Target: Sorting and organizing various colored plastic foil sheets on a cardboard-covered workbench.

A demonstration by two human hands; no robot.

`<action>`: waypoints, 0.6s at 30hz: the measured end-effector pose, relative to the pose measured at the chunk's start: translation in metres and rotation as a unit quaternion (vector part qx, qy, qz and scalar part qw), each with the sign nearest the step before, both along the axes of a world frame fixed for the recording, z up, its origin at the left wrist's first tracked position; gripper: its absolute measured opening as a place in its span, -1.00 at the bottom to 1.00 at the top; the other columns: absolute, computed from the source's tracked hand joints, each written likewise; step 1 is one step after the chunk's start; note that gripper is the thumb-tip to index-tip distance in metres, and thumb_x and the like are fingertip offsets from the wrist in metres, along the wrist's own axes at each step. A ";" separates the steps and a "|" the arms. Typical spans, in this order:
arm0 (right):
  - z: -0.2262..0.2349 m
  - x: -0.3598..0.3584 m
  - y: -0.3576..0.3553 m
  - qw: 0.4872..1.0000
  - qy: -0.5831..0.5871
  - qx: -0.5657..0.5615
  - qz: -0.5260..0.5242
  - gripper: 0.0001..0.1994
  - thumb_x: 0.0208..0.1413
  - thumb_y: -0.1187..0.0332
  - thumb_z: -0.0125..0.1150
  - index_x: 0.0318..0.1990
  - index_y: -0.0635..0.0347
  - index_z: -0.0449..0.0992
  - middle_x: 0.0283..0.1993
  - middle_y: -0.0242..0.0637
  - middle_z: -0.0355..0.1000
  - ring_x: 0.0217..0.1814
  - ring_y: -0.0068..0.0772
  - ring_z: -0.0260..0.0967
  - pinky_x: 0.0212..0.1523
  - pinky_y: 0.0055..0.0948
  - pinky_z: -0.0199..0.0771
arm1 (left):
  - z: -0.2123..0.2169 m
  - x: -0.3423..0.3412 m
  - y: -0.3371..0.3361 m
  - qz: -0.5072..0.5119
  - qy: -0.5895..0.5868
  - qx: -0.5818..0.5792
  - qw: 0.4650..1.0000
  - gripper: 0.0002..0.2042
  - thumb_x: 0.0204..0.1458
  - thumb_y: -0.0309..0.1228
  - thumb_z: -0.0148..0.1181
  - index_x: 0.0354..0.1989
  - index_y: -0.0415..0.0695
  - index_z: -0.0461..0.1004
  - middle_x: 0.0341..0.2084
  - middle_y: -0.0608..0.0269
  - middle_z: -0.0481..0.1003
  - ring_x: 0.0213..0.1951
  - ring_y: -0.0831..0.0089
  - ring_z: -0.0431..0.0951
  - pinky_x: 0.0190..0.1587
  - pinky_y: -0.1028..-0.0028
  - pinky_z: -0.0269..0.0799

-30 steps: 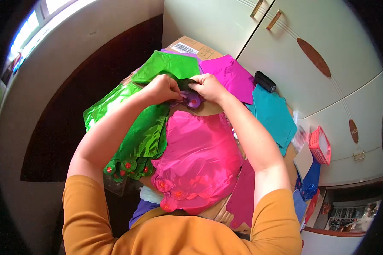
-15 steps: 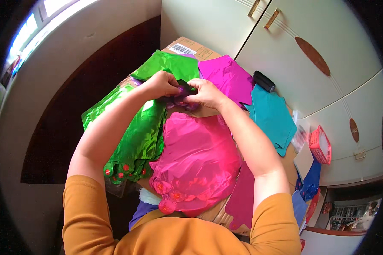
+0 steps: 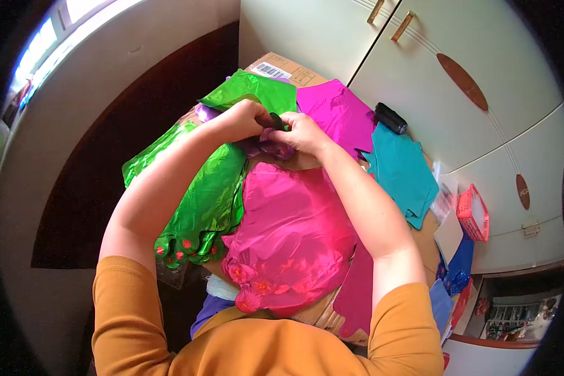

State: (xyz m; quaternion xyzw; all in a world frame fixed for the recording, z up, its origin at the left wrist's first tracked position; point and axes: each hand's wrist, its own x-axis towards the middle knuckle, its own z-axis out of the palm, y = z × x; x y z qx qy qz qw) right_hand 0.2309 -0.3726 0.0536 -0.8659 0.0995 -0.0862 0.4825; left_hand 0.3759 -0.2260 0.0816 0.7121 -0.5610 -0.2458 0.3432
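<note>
Both my hands meet at the far middle of the cardboard, over the scalloped edge of crinkled foil sheets. My left hand (image 3: 247, 120) is closed, its fingertips pinching the foil edge. Close beside it, my right hand (image 3: 304, 135) pinches a purple foil sheet (image 3: 277, 149) between thumb and fingers. A dark green scrap of edge shows between the hands; the fingers partly hide which layer each grips. Behind them lies a green foil sheet (image 3: 263, 91) over purple foil. Nearest me is a big pink foil sheet (image 3: 294, 219) with red flower shapes on its scalloped edge.
Green foil sheets (image 3: 200, 194) lie left, magenta (image 3: 338, 116) and teal (image 3: 401, 172) sheets right, all on a cardboard box (image 3: 307, 76). A black pouch (image 3: 390, 119) sits by the cupboard doors (image 3: 464, 50). Further right are a red basket (image 3: 473, 213) and an open drawer (image 3: 520, 313).
The far green sheet's left corner has lifted and shifted, showing more purple foil beneath it. My fingers have moved slightly along the foil edge, and the purple foil between them has bunched differently.
</note>
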 end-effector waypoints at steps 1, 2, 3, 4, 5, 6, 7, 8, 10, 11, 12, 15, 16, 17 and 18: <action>0.003 0.000 0.003 1.000 -0.012 -0.017 -0.003 -0.66 0.06 0.12 0.32 -0.21 0.25 0.61 -0.32 -0.23 0.58 -0.32 -0.50 0.47 -0.22 -0.39 0.46 | -0.001 0.001 0.002 0.002 -0.027 -0.007 1.000 -0.74 -0.19 -0.44 0.31 -0.26 -0.23 0.60 -0.42 0.09 0.61 -0.37 0.42 0.58 -0.26 0.40 0.48; 0.006 0.001 0.007 0.999 -0.025 -0.034 -0.006 -0.66 0.05 0.12 0.33 -0.22 0.25 0.61 -0.32 -0.22 0.58 -0.31 -0.48 0.47 -0.22 -0.38 0.46 | -0.003 0.002 0.004 0.005 -0.054 -0.014 0.998 -0.74 -0.18 -0.44 0.31 -0.26 -0.23 0.59 -0.40 0.09 0.61 -0.35 0.42 0.57 -0.23 0.39 0.48; 0.005 0.001 0.005 1.000 -0.012 -0.007 -0.018 -0.65 0.03 0.11 0.34 -0.23 0.26 0.61 -0.31 -0.19 0.58 -0.29 -0.46 0.48 -0.21 -0.37 0.46 | -0.005 0.000 0.001 0.002 -0.081 -0.022 0.996 -0.74 -0.18 -0.44 0.31 -0.26 -0.23 0.58 -0.39 0.10 0.61 -0.34 0.41 0.57 -0.21 0.39 0.48; 0.005 0.003 0.002 0.999 0.001 0.021 -0.029 -0.64 0.01 0.11 0.35 -0.24 0.27 0.61 -0.30 -0.17 0.58 -0.28 -0.44 0.49 -0.20 -0.36 0.46 | -0.008 -0.001 0.000 0.013 -0.096 -0.036 0.995 -0.74 -0.19 -0.44 0.31 -0.26 -0.23 0.58 -0.39 0.08 0.60 -0.33 0.39 0.57 -0.20 0.38 0.48; 0.004 0.003 0.000 0.998 0.014 0.049 -0.040 -0.63 -0.01 0.10 0.36 -0.25 0.27 0.61 -0.29 -0.15 0.58 -0.26 -0.41 0.50 -0.20 -0.35 0.46 | -0.011 -0.003 0.000 0.024 -0.110 -0.050 0.992 -0.74 -0.19 -0.44 0.31 -0.27 -0.24 0.57 -0.39 0.06 0.59 -0.32 0.36 0.58 -0.20 0.37 0.48; 0.008 0.002 0.006 0.999 0.016 0.010 -0.039 -0.63 -0.01 0.11 0.36 -0.25 0.28 0.61 -0.29 -0.13 0.57 -0.26 -0.39 0.50 -0.20 -0.35 0.46 | -0.016 -0.004 0.002 0.038 -0.124 -0.061 0.990 -0.74 -0.20 -0.44 0.31 -0.27 -0.25 0.56 -0.39 0.04 0.59 -0.31 0.33 0.59 -0.20 0.37 0.48; 0.019 -0.002 0.015 0.999 0.017 -0.029 -0.036 -0.63 0.00 0.12 0.35 -0.24 0.29 0.60 -0.29 -0.11 0.57 -0.26 -0.36 0.51 -0.19 -0.35 0.46 | -0.016 -0.006 0.006 0.063 -0.101 -0.055 0.991 -0.73 -0.19 -0.43 0.30 -0.27 -0.25 0.56 -0.40 0.03 0.58 -0.30 0.30 0.59 -0.19 0.37 0.48; 0.025 -0.003 0.021 0.997 0.017 -0.067 -0.032 -0.64 0.00 0.13 0.34 -0.24 0.29 0.60 -0.30 -0.09 0.56 -0.26 -0.33 0.51 -0.19 -0.35 0.46 | -0.015 -0.006 0.009 0.070 -0.097 -0.046 0.992 -0.74 -0.19 -0.44 0.31 -0.27 -0.25 0.56 -0.40 0.05 0.59 -0.30 0.33 0.59 -0.19 0.37 0.48; 0.016 -0.004 0.014 0.998 -0.012 -0.058 -0.028 -0.67 -0.01 0.17 0.34 -0.24 0.29 0.59 -0.30 -0.08 0.54 -0.25 -0.23 0.51 -0.17 -0.32 0.46 | -0.009 -0.009 0.007 0.075 -0.088 -0.035 0.993 -0.75 -0.17 -0.45 0.32 -0.27 -0.25 0.56 -0.39 0.09 0.60 -0.32 0.38 0.59 -0.21 0.38 0.48; 0.012 -0.004 0.012 0.998 -0.027 -0.054 -0.026 -0.68 -0.02 0.19 0.33 -0.24 0.29 0.59 -0.30 -0.07 0.53 -0.24 -0.18 0.51 -0.16 -0.31 0.47 | -0.011 -0.007 0.004 0.057 -0.057 -0.036 0.996 -0.75 -0.16 -0.46 0.33 -0.27 -0.24 0.56 -0.39 0.12 0.60 -0.33 0.41 0.59 -0.21 0.39 0.49; 0.008 -0.003 0.011 0.993 -0.052 -0.100 -0.029 -0.70 -0.04 0.22 0.32 -0.26 0.28 0.58 -0.29 -0.07 0.52 -0.22 -0.14 0.50 -0.14 -0.28 0.47 | -0.011 -0.002 0.003 0.042 -0.027 -0.035 0.998 -0.76 -0.15 -0.46 0.34 -0.27 -0.24 0.56 -0.39 0.16 0.60 -0.33 0.44 0.58 -0.22 0.40 0.49; 0.000 0.002 0.015 0.974 -0.113 -0.192 -0.044 -0.76 -0.09 0.29 0.31 -0.30 0.25 0.58 -0.26 -0.05 0.50 -0.16 -0.02 0.48 -0.09 -0.22 0.46 | -0.012 0.006 0.007 0.037 0.039 -0.037 0.998 -0.76 -0.13 -0.48 0.36 -0.25 -0.23 0.55 -0.39 0.25 0.60 -0.34 0.52 0.57 -0.23 0.42 0.50; -0.001 0.003 0.022 0.971 -0.125 -0.194 -0.054 -0.77 -0.11 0.30 0.31 -0.31 0.24 0.58 -0.24 -0.05 0.49 -0.14 0.01 0.46 -0.08 -0.21 0.46 | -0.010 0.008 0.011 0.044 0.057 -0.037 0.997 -0.75 -0.13 -0.48 0.37 -0.23 -0.23 0.55 -0.39 0.28 0.60 -0.35 0.55 0.57 -0.23 0.43 0.50; -0.001 0.005 0.028 0.969 -0.137 -0.196 -0.064 -0.77 -0.13 0.31 0.31 -0.31 0.23 0.58 -0.22 -0.05 0.49 -0.13 0.04 0.45 -0.07 -0.19 0.45 | -0.020 0.016 0.010 0.046 0.063 -0.075 0.994 -0.69 -0.14 -0.48 0.38 -0.18 -0.24 0.52 -0.38 0.23 0.60 -0.33 0.48 0.59 -0.22 0.42 0.52; -0.003 0.005 0.027 0.971 -0.120 -0.189 -0.082 -0.77 -0.12 0.30 0.31 -0.30 0.21 0.60 -0.23 -0.08 0.50 -0.14 -0.05 0.47 -0.07 -0.23 0.46 | -0.016 0.010 0.011 0.056 0.012 -0.093 0.994 -0.69 -0.15 -0.49 0.38 -0.18 -0.24 0.52 -0.38 0.21 0.59 -0.31 0.42 0.59 -0.21 0.39 0.51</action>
